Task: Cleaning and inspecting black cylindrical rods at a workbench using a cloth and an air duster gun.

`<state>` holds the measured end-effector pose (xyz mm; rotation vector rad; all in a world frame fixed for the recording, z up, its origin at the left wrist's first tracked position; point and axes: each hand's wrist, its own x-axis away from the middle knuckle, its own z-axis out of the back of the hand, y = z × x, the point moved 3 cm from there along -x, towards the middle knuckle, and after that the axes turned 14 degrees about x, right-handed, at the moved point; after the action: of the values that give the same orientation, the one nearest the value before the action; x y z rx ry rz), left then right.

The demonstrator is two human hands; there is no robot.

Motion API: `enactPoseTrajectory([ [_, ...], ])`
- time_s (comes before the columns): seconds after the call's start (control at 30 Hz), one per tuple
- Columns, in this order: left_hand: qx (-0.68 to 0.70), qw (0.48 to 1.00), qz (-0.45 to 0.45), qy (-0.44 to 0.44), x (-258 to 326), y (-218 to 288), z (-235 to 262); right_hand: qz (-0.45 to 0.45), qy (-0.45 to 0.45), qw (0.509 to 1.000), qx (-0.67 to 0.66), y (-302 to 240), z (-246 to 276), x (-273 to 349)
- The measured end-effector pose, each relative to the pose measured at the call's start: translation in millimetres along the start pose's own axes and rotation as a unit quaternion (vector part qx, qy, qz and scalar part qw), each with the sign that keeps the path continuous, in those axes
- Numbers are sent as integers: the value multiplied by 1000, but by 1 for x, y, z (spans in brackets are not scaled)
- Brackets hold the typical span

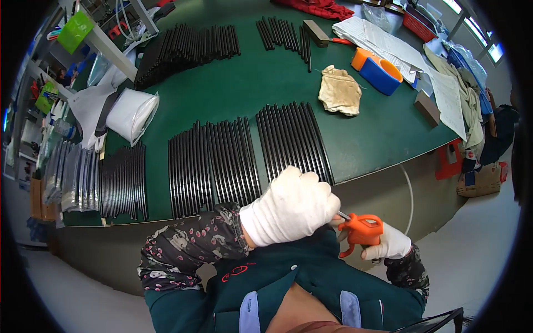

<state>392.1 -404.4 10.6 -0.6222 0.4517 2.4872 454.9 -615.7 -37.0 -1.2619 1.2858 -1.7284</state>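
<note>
My left hand [294,206], in a white glove, is closed in a fist over the table's front edge; what it holds, if anything, is hidden. Beside it, my right hand [393,244], in a white glove with bare fingertips, grips an orange air blow gun [366,228]. The gun's short metal nozzle [344,215] meets the left fist. Just beyond the left hand, a row of slim black rods [291,139] lies side by side on the table. Two more black rod rows [189,166] [233,158] lie to its left.
The green table [222,94] also bears far rod piles [194,44], a tan cloth [340,91], blue and orange tape rolls [380,75], a red-handled block [316,33] and papers [377,44]. Bagged bundles [80,177] stand left. A white hose [411,194] hangs at the front right.
</note>
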Motion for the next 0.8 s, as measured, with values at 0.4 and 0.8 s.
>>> enactPoseTrajectory([
  [0.4, 128, 972, 165, -108, 13, -3, -58, -181, 159, 962, 128, -36, 65, 27],
  [0.8, 105, 983, 127, -80, 20, -9, -71, -214, 174, 889, 366, -48, 69, 14],
])
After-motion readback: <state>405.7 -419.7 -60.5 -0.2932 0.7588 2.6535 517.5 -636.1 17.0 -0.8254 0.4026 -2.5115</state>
